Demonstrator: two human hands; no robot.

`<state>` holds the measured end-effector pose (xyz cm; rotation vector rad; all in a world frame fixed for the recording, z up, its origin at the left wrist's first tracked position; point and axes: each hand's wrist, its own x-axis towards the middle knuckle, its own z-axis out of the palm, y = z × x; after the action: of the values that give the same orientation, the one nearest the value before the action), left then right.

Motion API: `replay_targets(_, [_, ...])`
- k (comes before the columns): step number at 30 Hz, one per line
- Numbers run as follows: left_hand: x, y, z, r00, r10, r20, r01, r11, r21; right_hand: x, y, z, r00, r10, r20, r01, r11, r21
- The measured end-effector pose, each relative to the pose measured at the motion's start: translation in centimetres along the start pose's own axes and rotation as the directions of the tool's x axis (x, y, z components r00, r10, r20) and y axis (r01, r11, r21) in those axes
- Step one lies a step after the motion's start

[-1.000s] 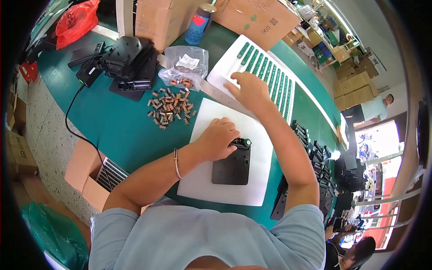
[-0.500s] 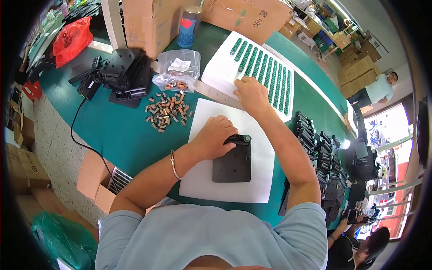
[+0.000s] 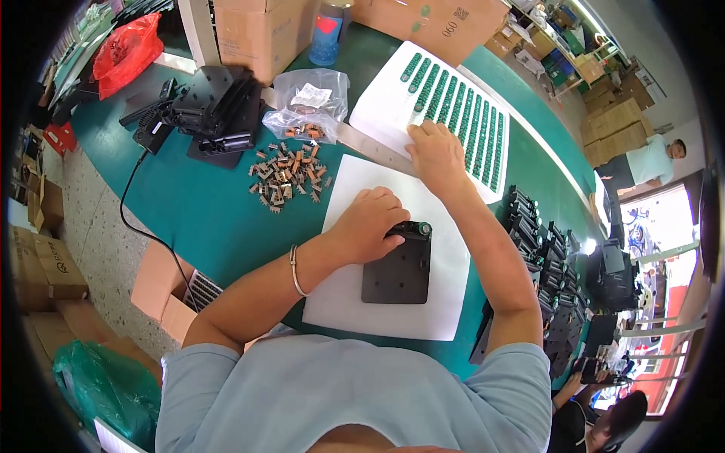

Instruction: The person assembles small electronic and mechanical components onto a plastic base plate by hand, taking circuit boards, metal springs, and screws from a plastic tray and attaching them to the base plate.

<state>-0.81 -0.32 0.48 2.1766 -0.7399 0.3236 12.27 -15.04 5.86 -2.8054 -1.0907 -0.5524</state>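
My left hand (image 3: 371,226) is wrapped round the dark cylinder along the far edge of a flat black plate assembly (image 3: 396,275). A small round green piece (image 3: 425,228) shows at the cylinder's right end. The plate lies on a white sheet (image 3: 445,302). My right hand (image 3: 438,157) is at a white foam tray (image 3: 381,113) with rows of small green circuit boards (image 3: 457,113). Its fingers are curled down and close together over the tray's near part, and what they grip, if anything, is hidden beneath them.
Small brown-and-metal parts (image 3: 287,177) lie piled left of the sheet, by a clear plastic bag (image 3: 310,98). Black assemblies (image 3: 215,113) stand at the far left. Many more black assemblies (image 3: 547,272) fill the table's right side. A blue bottle (image 3: 326,38) stands before cardboard boxes (image 3: 260,38).
The whole view has shifted slightly. My left hand keeps its hold on the black plate assembly, and my right hand remains over the tray with its fingers curled.
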Motion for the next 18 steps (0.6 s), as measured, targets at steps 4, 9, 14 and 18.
replay_targets(4, [0.0,0.0,-0.1,0.999,-0.017,0.04,0.017,1.0,-0.004,-0.1,-0.3,0.1,0.998,0.06,0.012,-0.06,0.998,-0.023])
replay_targets(9, [-0.3,-0.5,0.6,0.999,0.023,-0.03,-0.023,1.0,-0.01,4.6,-1.5,0.6,0.97,-0.167,-0.175,0.175,0.984,0.031])
replay_targets(14, [-0.2,-0.4,0.4,0.999,0.021,-0.036,-0.02,1.0,0.008,11.5,-4.8,1.5,0.903,-0.05,0.426,0.153,0.965,-0.211])
replay_targets(18, [0.0,-0.4,0.7,1.0,0.011,0.001,-0.011,1.0,0.01,12.8,-6.7,3.3,0.866,0.057,0.497,0.078,0.966,-0.246])
